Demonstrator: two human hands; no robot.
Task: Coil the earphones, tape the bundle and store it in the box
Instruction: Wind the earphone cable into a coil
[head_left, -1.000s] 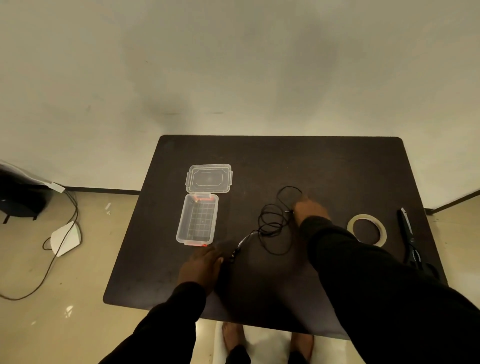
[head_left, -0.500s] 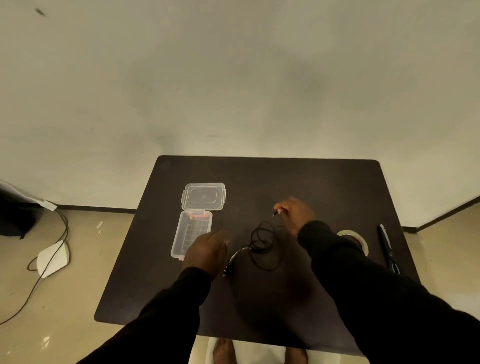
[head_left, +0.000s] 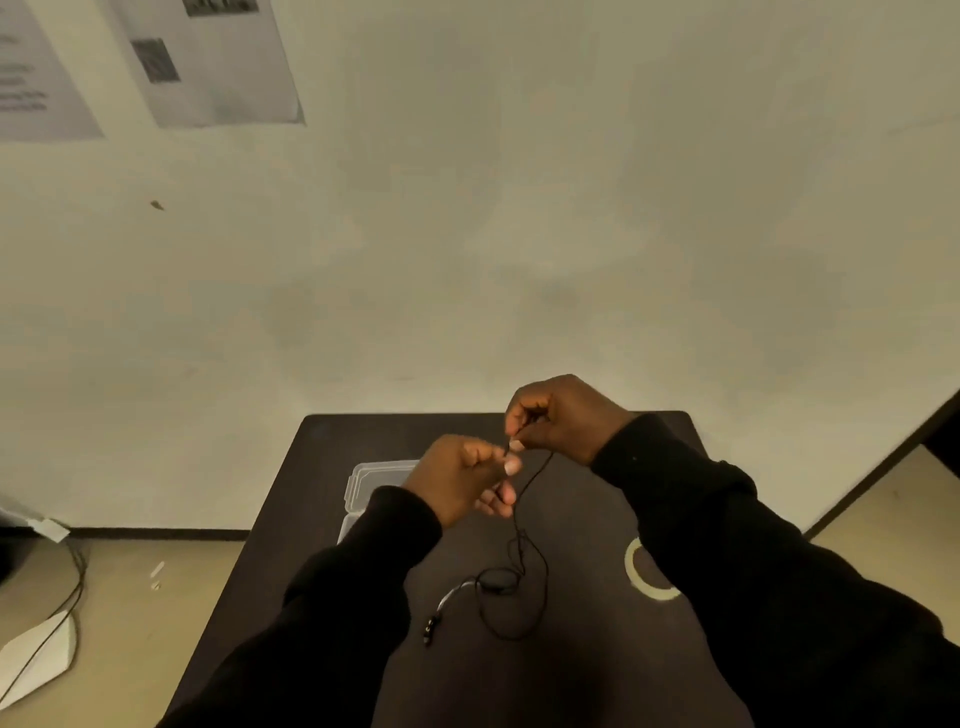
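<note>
Black earphones (head_left: 511, 587) trail from my raised hands down to the dark table (head_left: 322, 467), with loose loops and the earbud end lying near the front. My right hand (head_left: 558, 418) pinches the plug end of the cord above the table. My left hand (head_left: 462, 480) is closed beside it, fingertips pinching the same cord end just below. The clear plastic box (head_left: 371, 480) lies open on the table's left, mostly hidden behind my left hand and sleeve. A tape roll (head_left: 641, 579) lies on the right, half covered by my right sleeve.
A wall rises right behind the table, with paper sheets (head_left: 208, 62) pinned at the upper left. On the floor at the left lie a white device (head_left: 36, 660) and dark cables (head_left: 72, 587).
Both hands rose from the table and came together, lifting one end of the earphone cord. The camera tilted upward, so the scissors on the right left the view.
</note>
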